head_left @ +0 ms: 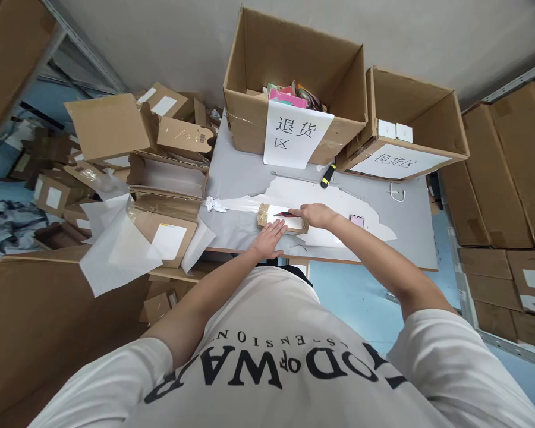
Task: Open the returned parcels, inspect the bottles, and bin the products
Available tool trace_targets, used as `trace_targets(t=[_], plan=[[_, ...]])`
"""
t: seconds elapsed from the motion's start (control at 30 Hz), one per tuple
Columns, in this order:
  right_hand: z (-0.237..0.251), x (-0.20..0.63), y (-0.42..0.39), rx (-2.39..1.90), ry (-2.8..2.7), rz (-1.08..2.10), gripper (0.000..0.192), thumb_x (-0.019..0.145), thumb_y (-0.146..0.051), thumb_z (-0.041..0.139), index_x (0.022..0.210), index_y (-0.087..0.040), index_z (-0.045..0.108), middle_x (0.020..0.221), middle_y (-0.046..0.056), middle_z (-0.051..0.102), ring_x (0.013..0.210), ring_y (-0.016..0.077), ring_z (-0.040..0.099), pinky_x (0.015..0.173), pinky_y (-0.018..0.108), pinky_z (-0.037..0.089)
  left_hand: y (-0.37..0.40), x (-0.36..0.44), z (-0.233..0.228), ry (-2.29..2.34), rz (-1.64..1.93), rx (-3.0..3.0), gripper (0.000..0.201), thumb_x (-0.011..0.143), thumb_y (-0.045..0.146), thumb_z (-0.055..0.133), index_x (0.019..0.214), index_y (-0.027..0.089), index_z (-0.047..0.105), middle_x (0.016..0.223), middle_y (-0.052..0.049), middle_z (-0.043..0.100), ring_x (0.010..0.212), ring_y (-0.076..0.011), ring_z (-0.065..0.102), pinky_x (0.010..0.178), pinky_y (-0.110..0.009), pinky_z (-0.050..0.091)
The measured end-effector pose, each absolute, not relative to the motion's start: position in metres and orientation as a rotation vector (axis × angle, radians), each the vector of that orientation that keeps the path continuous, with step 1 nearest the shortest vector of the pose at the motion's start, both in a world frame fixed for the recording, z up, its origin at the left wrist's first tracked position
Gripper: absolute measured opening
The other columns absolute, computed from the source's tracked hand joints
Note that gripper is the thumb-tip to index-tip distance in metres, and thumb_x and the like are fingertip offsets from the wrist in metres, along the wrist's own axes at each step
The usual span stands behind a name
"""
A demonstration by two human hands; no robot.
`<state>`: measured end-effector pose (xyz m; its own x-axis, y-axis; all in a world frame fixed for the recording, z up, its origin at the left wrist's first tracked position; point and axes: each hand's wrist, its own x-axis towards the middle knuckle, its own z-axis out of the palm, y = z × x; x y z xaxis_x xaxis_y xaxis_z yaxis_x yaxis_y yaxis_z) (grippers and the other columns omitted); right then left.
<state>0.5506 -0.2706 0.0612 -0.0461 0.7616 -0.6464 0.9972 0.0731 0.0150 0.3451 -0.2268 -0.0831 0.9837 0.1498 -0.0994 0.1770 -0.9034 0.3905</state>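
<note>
A small taped cardboard box [263, 215] with a white label on top lies near the table's front edge. Fingers spread flat, my left hand [270, 239] presses on its near side. My right hand [314, 215] is closed around a slim red and black utility knife [283, 214], whose tip points left over the label. Whether the tip cuts into the box is too small to tell. White paper [289, 190] with torn edges is spread beneath the box. A phone with a pink screen [356, 221] lies to the right of my right hand.
Two large open cartons, one with colourful packs [288, 97] and one with small white boxes [387, 129], stand at the back. A yellow and black tool [327, 176] lies before them. Opened cardboard boxes [167, 178] pile up left; stacked cartons [499, 172] line the right.
</note>
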Motion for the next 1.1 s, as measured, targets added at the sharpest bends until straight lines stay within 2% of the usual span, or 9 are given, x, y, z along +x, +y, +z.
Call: trace_targets(t=[0.2, 0.37, 0.57, 0.73, 0.77, 0.83, 0.9, 1.0, 1.1], plan=[[0.064, 0.572, -0.303, 1.769, 1.797, -0.601, 0.065, 0.088, -0.007, 0.037, 0.148, -0.033, 0.029, 0.123, 0.012, 0.06, 0.096, 0.0266, 0.066, 0.069, 0.03, 0.044, -0.225, 0.345, -0.08, 0.23, -0.121, 2.727, 0.09, 0.078, 0.048, 0.057, 0.15, 0.009, 0.019, 0.158, -0.015, 0.015, 0.146, -0.03, 0.009, 0.117, -0.045, 0.009], [0.068, 0.587, -0.328, 1.806, 1.727, -0.61, 0.068, 0.089, -0.007, 0.038, 0.149, -0.037, 0.025, 0.114, 0.012, 0.063, 0.088, 0.0246, 0.066, 0.07, 0.031, 0.044, -0.225, 0.346, -0.076, 0.244, -0.14, 2.736, 0.091, 0.077, 0.048, 0.058, 0.15, 0.009, 0.019, 0.158, -0.016, 0.016, 0.146, -0.0301, 0.01, 0.117, -0.045, 0.01], [0.074, 0.602, -0.349, 1.829, 1.652, -0.584, 0.073, 0.086, -0.002, 0.038, 0.148, -0.038, 0.026, 0.113, 0.012, 0.062, 0.085, 0.0229, 0.066, 0.07, 0.031, 0.043, -0.224, 0.346, -0.076, 0.219, -0.143, 2.736, 0.092, 0.077, 0.05, 0.059, 0.15, 0.009, 0.02, 0.157, -0.015, 0.019, 0.146, -0.0296, 0.012, 0.118, -0.044, 0.012], [0.078, 0.626, -0.417, 1.873, 1.471, -0.638, 0.058, 0.086, -0.006, 0.041, 0.135, -0.035, 0.051, 0.103, 0.012, 0.065, 0.086, 0.0249, 0.066, 0.072, 0.034, 0.044, -0.224, 0.344, -0.076, 0.262, -0.114, 2.738, 0.094, 0.074, 0.051, 0.061, 0.15, 0.011, 0.022, 0.157, -0.015, 0.02, 0.146, -0.0297, 0.014, 0.117, -0.044, 0.013], [0.078, 0.63, -0.438, 1.93, 1.463, -0.675, 0.058, 0.085, -0.007, 0.041, 0.134, -0.038, 0.051, 0.103, 0.011, 0.065, 0.085, 0.0245, 0.066, 0.07, 0.034, 0.044, -0.225, 0.344, -0.076, 0.273, -0.106, 2.74, 0.094, 0.074, 0.051, 0.061, 0.149, 0.011, 0.022, 0.157, -0.015, 0.021, 0.146, -0.0298, 0.015, 0.117, -0.044, 0.014], [0.074, 0.637, -0.482, 2.202, 1.405, -0.625, 0.066, 0.085, -0.009, 0.039, 0.142, -0.042, 0.039, 0.108, 0.01, 0.064, 0.086, 0.0243, 0.066, 0.068, 0.034, 0.045, -0.226, 0.344, -0.075, 0.269, -0.094, 2.74, 0.091, 0.075, 0.051, 0.06, 0.149, 0.011, 0.024, 0.156, -0.016, 0.023, 0.145, -0.0291, 0.017, 0.117, -0.045, 0.015], [0.058, 0.635, -0.512, 2.536, 1.307, -0.533, 0.065, 0.088, -0.017, 0.036, 0.148, -0.041, 0.026, 0.113, 0.011, 0.063, 0.085, 0.0245, 0.065, 0.068, 0.035, 0.047, -0.227, 0.345, -0.075, 0.273, -0.091, 2.746, 0.088, 0.077, 0.049, 0.059, 0.148, 0.012, 0.025, 0.156, -0.015, 0.024, 0.146, -0.0276, 0.016, 0.117, -0.045, 0.017], [0.022, 0.609, -0.52, 2.967, 1.121, -0.398, 0.063, 0.09, -0.025, 0.033, 0.151, -0.03, 0.02, 0.119, 0.013, 0.061, 0.097, 0.027, 0.063, 0.075, 0.038, 0.05, -0.228, 0.347, -0.073, 0.331, -0.076, 2.734, 0.076, 0.081, 0.04, 0.056, 0.147, 0.015, 0.028, 0.155, -0.014, 0.027, 0.145, -0.026, 0.019, 0.116, -0.046, 0.022], [-0.016, 0.571, -0.491, 3.128, 1.037, -0.42, 0.063, 0.091, -0.024, 0.029, 0.153, -0.021, 0.015, 0.125, 0.015, 0.057, 0.105, 0.0272, 0.059, 0.083, 0.038, 0.05, -0.229, 0.346, -0.069, 0.39, -0.029, 2.716, 0.064, 0.085, 0.034, 0.051, 0.144, 0.015, 0.034, 0.153, -0.015, 0.031, 0.144, -0.0266, 0.023, 0.115, -0.048, 0.024]])
